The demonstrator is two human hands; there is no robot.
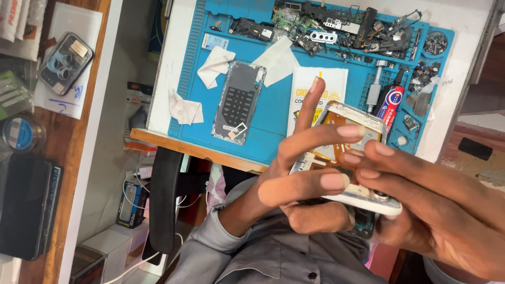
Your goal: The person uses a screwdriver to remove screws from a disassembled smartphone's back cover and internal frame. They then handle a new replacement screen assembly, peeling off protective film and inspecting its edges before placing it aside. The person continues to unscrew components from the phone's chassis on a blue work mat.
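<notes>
A dark phone panel [238, 102] is lying on the blue mat [273, 113] at eleven o'clock from the hands. The left hand [310, 173] and right hand [436, 210] are together clasping an opened white phone [347, 158].

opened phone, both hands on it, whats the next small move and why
Probably press the loose orange sheet flat into the opened phone, since both hands already grip it: the left hand spreads fingers across it and the right hand pinches its edge.
</notes>
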